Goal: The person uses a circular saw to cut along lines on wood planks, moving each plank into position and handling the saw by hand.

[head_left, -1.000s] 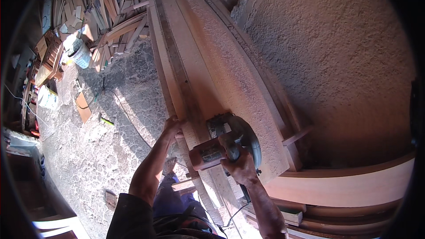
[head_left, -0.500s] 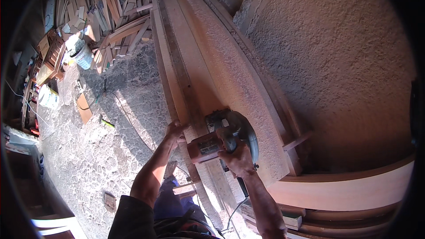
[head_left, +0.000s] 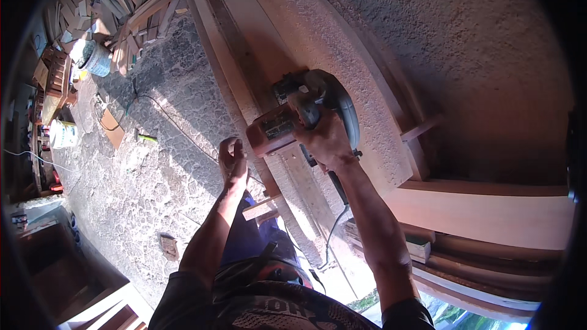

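Note:
My right hand (head_left: 330,140) is wrapped round the rear handle of a circular saw (head_left: 275,129) with a reddish motor housing and a dark rounded guard. The saw rests on a long wooden board (head_left: 263,24), and its blade is hidden from this view. A narrow wooden strip (head_left: 223,30) runs lengthwise along the board's left side. Just left of the board's edge, my left hand (head_left: 232,160) hangs apart from the saw with its fingers curled in; nothing shows in it. A dark power cord (head_left: 331,232) trails from the saw toward my body.
Sawdust heaps (head_left: 440,43) lie right of the board. Curved wooden pieces (head_left: 483,214) are stacked at the lower right. On the rough floor at left are a white bucket (head_left: 63,134), a grey bucket (head_left: 98,61), a cable (head_left: 177,123) and offcuts (head_left: 147,15).
The view has shifted, so the board and saw appear higher in the picture. My left hand has come off the board's left edge. My right hand keeps its hold on the saw.

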{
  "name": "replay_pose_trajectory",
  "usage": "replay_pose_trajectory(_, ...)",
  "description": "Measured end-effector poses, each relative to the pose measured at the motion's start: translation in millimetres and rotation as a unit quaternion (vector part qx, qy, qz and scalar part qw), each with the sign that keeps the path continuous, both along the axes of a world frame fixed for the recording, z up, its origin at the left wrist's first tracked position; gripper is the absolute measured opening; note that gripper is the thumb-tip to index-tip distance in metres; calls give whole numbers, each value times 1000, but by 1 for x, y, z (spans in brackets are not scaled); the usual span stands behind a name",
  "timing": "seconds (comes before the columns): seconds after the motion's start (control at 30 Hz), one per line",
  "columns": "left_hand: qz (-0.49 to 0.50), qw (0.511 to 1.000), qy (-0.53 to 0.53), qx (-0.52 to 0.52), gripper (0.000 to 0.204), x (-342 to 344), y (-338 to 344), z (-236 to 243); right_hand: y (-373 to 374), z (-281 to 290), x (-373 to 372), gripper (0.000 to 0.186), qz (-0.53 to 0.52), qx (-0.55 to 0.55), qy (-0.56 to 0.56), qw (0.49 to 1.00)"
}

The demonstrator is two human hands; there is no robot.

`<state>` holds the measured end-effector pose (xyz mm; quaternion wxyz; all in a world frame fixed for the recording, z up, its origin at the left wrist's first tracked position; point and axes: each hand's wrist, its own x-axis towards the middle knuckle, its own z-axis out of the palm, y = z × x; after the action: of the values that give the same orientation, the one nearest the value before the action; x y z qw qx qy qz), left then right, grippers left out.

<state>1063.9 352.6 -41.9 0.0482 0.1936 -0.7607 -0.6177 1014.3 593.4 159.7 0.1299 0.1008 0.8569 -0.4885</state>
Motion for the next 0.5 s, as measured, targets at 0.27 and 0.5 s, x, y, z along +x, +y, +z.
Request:
replay_pose_trajectory(0.27,-572,756,-220,229,53,193,99,106,-2,9,-2,46,31,21,38,999)
replay_pose_trajectory(0.5,-535,713,-300,338,17,203,52,65,1,2,-3,39,25,8,41,999)
